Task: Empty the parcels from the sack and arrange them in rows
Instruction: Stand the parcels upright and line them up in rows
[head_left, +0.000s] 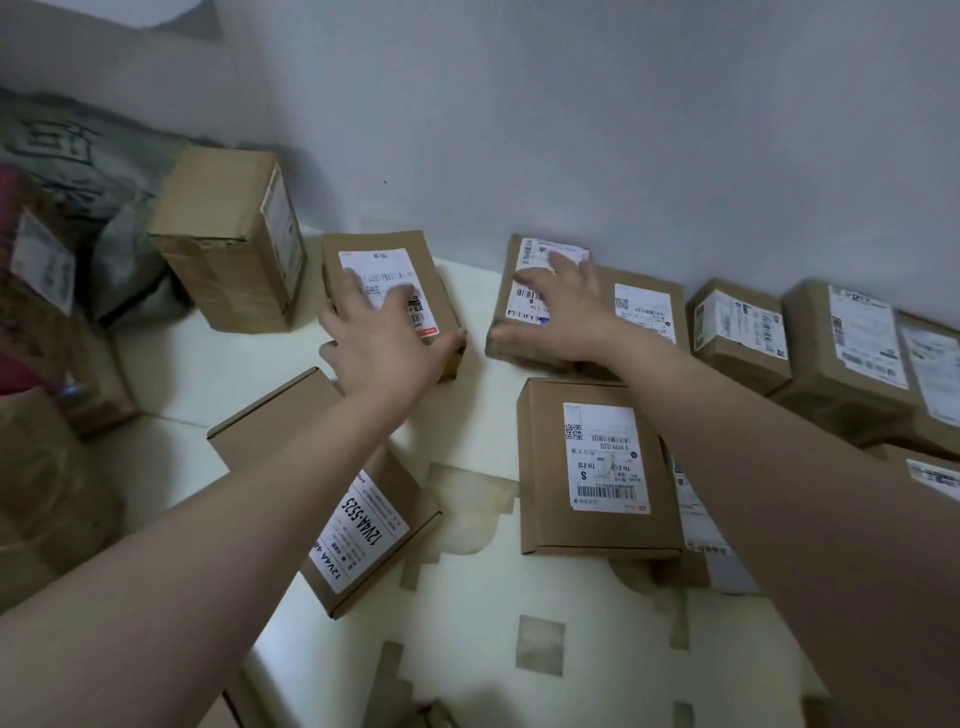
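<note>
Brown cardboard parcels with white labels lie on a white mat (218, 364) along a pale wall. My left hand (384, 348) lies spread on top of one parcel (410, 244) in the back row, its thumb hooked around the parcel's near right edge. My right hand (566, 312) presses on the neighbouring parcel (530, 247), with the thumb along its front edge. A gap of mat separates the two parcels. The grey-green sack (62, 150) slumps crumpled at the far left against the wall.
A tall parcel (228, 234) stands left of my hands. More parcels (737, 327) continue the back row to the right. Nearer me lie a parcel labelled 12V4A (358, 519) and one marked S (597, 467). Several stacked boxes (41, 312) crowd the left edge.
</note>
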